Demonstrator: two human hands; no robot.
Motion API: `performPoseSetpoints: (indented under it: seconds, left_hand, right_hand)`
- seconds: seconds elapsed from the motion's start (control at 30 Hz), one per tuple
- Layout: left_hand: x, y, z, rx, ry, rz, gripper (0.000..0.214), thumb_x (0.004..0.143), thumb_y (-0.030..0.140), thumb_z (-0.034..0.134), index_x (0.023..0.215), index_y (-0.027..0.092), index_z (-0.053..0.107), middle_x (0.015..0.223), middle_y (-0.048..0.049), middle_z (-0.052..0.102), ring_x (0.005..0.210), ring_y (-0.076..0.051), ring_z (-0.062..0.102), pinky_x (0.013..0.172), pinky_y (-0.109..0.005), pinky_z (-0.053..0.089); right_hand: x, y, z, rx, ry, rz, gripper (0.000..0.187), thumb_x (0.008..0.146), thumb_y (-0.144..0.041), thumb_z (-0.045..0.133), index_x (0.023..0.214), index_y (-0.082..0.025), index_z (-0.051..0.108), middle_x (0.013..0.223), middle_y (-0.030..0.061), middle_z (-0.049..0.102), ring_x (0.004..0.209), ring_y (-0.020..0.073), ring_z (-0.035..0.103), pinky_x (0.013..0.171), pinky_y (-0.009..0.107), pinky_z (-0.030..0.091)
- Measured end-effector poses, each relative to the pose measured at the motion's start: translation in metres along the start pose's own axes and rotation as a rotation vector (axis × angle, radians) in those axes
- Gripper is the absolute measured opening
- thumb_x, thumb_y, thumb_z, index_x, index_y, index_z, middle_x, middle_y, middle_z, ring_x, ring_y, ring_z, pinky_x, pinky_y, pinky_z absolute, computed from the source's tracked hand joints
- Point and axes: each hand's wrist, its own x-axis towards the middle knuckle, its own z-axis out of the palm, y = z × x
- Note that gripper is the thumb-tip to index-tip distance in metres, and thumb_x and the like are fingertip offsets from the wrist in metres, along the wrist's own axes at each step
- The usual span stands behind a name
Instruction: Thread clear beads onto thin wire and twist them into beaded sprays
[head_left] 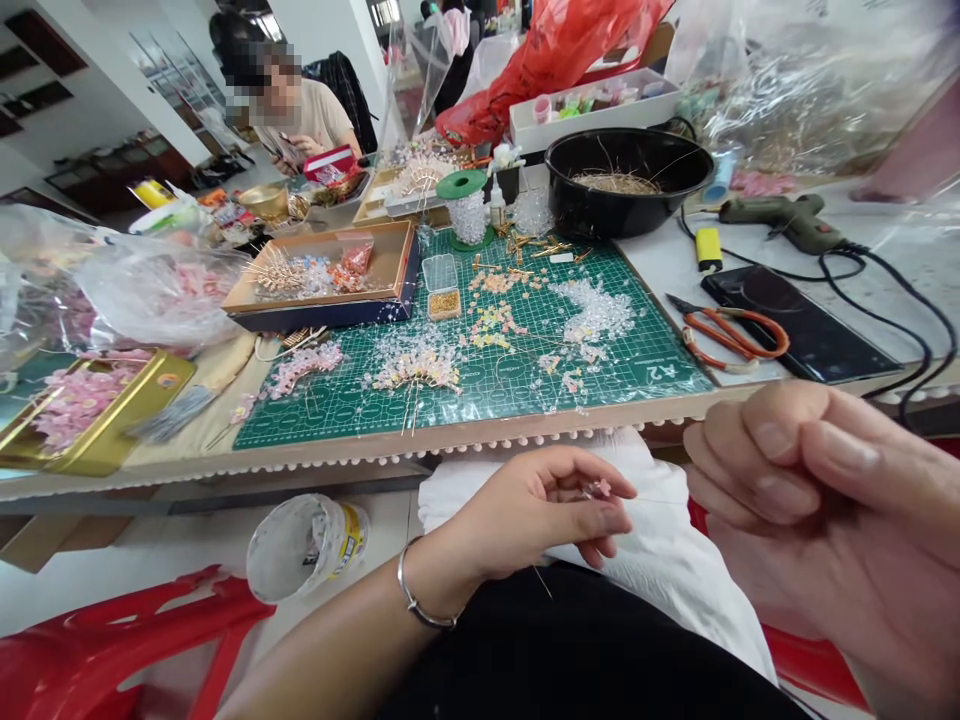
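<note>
Over my lap, my left hand is closed around a small pink flower bead, with fingertips and thumb curled about it. A thin wire runs from those fingers toward my right hand, and a loose wire end hangs below the left palm. Close to the camera, my right hand is curled shut on the wire; the exact pinch point is hidden. On the green cutting mat in front lie a beaded hair comb, clear beads and small yellow-pink flowers.
Scissors, a black phone and a glue gun lie at the right. A black bowl stands behind the mat. An open box and a gold tin are leftward. Another person sits across.
</note>
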Motion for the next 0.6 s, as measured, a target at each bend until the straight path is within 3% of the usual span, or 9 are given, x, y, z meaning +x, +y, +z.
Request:
performPoseSetpoints:
  seconds: [0.1,0.2,0.6]
  left_hand:
    - [-0.003,0.001,0.003,-0.018,0.029,0.029,0.039,0.072,0.040,0.088,0.093,0.014,0.068,0.074,-0.0010,0.069,0.058,-0.011,0.064,0.055,-0.024,0.053]
    - [-0.007,0.001,0.006,-0.036,0.091,0.079,0.034,0.077,0.040,0.084,0.090,0.014,0.068,0.074,-0.0010,0.068,0.058,-0.011,0.064,0.053,-0.023,0.053]
    - [-0.008,0.005,0.006,-0.026,0.184,0.134,0.040,0.068,0.037,0.091,0.091,0.014,0.068,0.071,0.0011,0.066,0.058,-0.010,0.063,0.056,-0.023,0.054]
  right_hand:
    - [-0.006,0.002,-0.004,0.107,-0.040,0.092,0.018,0.087,-0.039,0.067,0.073,-0.029,0.064,0.062,0.0005,0.038,0.059,0.0182,0.040,0.048,0.032,0.040]
    - [-0.011,0.003,-0.005,0.031,-0.008,0.121,0.018,0.081,-0.044,0.073,0.072,-0.030,0.068,0.062,0.0009,0.039,0.061,0.0197,0.042,0.049,0.035,0.042]
    - [-0.011,0.009,-0.002,-0.056,-0.047,0.055,0.017,0.083,-0.044,0.074,0.074,-0.031,0.071,0.076,0.0036,0.055,0.078,0.0232,0.054,0.064,0.031,0.054]
